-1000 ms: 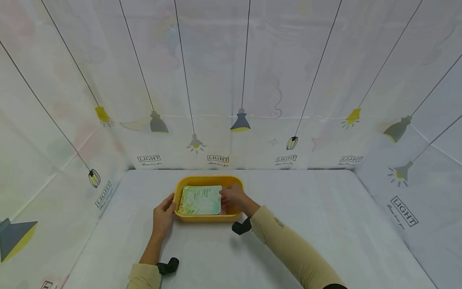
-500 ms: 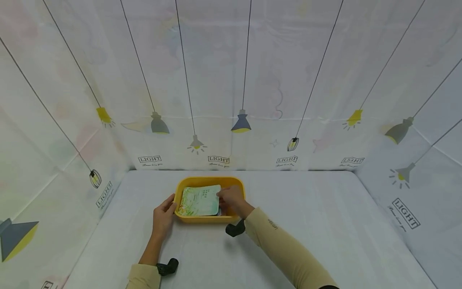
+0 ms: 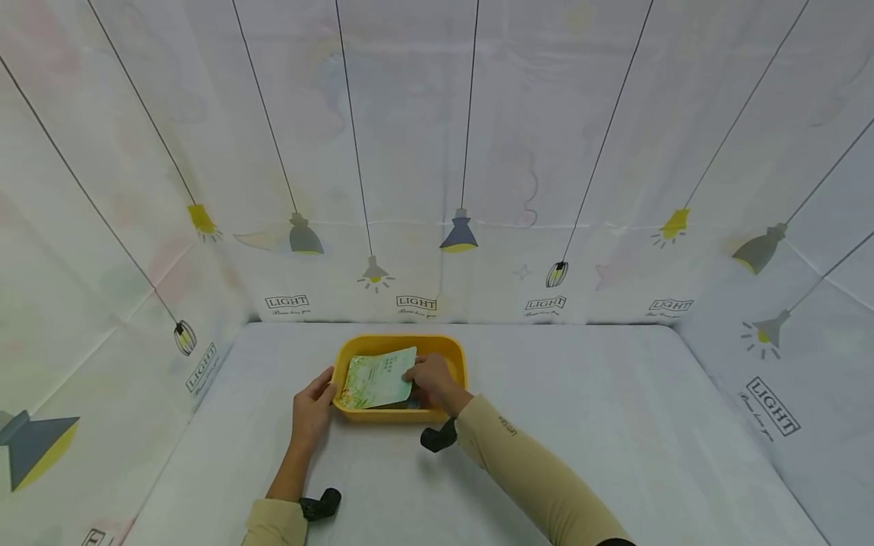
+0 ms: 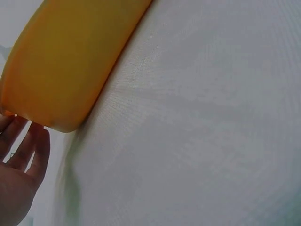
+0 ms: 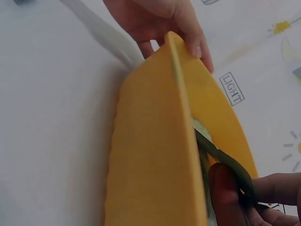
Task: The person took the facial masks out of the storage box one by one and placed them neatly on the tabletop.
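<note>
A yellow plastic basket stands on the white table. In it lies a thin, flexible pale green packet with printed flowers and lettering. My right hand pinches the packet's right edge between thumb and fingers, and that side tilts up. From the right wrist view the packet looks dark and bent near the fingers. Under it, other items show only as small dark and coloured patches. My left hand holds the basket's left end; in the right wrist view, a fingertip of the left hand lies over the rim.
A white cloth-covered table spreads around the basket. Behind and at the sides hang white curtains printed with lamps and the word LIGHT. Each wrist wears a black camera mount, such as the left mount.
My right hand has moved a little left, and the packet's right edge has risen and shifted left. More of what lies beneath shows. The left hand keeps its place on the basket.
</note>
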The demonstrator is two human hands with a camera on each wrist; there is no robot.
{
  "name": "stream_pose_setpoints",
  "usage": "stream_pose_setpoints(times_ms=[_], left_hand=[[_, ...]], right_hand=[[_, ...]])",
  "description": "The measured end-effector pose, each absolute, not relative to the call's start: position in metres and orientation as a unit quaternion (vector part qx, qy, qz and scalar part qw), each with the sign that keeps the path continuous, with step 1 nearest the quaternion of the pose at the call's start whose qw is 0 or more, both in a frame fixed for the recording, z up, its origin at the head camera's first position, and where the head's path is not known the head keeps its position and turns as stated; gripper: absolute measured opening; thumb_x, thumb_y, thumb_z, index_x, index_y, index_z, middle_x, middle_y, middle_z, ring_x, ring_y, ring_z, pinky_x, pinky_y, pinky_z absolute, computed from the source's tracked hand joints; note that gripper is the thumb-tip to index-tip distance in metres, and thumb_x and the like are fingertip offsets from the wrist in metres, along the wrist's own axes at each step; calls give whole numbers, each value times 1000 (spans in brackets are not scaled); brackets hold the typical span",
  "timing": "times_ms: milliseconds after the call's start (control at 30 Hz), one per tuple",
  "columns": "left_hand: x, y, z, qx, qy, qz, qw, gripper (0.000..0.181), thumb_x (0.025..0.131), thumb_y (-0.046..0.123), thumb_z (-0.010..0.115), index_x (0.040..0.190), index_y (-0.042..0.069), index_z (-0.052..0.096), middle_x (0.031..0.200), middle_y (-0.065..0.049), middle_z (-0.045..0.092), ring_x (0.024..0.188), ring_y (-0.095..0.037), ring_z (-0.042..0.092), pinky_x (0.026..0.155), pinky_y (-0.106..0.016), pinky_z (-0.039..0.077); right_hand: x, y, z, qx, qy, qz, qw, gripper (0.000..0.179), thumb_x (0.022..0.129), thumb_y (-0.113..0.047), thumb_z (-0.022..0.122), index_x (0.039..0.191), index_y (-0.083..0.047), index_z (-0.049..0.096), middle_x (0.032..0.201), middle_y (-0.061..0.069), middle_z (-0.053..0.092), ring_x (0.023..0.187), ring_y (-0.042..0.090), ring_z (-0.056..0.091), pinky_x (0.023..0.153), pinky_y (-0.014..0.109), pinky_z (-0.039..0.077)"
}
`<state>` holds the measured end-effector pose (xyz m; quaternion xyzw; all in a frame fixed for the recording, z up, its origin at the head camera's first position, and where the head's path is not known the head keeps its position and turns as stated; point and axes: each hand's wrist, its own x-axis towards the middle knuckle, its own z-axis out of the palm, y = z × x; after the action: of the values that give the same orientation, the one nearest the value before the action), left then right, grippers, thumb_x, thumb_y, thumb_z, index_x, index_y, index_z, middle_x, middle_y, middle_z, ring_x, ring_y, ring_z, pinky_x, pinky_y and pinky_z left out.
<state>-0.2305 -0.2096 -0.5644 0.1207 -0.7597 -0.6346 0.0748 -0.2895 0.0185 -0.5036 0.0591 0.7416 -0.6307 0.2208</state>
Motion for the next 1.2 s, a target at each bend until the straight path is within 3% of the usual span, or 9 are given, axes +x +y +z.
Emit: stream_pose_setpoints(times_ms=[233, 533, 767, 967, 1200], left_hand=[[-229, -209, -562, 127, -758, -636, 70, 45, 100, 16, 51, 143, 7, 48, 145, -13, 52, 128, -23, 52, 79, -4, 46], [-229, -210, -560, 133, -757, -637, 58, 45, 100, 17, 50, 144, 7, 47, 146, -14, 51, 130, -25, 51, 88, -13, 51], [-230, -210, -561, 129, -754, -642, 57, 45, 101, 17, 50, 144, 7, 46, 146, -14, 50, 132, -26, 51, 93, -19, 51], [-232, -211, -563, 124, -754, -642, 61, 45, 101, 17, 50, 144, 6, 47, 146, -13, 50, 132, -26, 51, 92, -16, 50], [-231, -210, -564, 126, -752, -644, 57, 44, 101, 17, 50, 144, 7, 47, 147, -14, 50, 134, -27, 49, 97, -20, 48]], right_hand=[[-297, 27, -501, 65, 762, -615, 191, 30, 89, -7, 63, 118, 3, 64, 111, 14, 69, 89, 19, 67, 83, 31, 58], [-312, 59, -487, 59, 737, -651, 174, 36, 88, -2, 64, 123, 6, 62, 114, 20, 69, 82, 18, 71, 72, 33, 60], [-326, 108, -479, 50, 740, -649, 173, 37, 90, -5, 63, 127, 2, 60, 119, 16, 67, 84, 16, 67, 76, 29, 59], [-335, 156, -472, 62, 726, -659, 187, 51, 93, -6, 61, 141, 1, 47, 132, 17, 59, 91, 16, 65, 77, 26, 56], [-339, 206, -487, 82, 704, -679, 190, 55, 95, -8, 59, 145, 0, 41, 128, 12, 59, 92, 13, 65, 78, 25, 55]])
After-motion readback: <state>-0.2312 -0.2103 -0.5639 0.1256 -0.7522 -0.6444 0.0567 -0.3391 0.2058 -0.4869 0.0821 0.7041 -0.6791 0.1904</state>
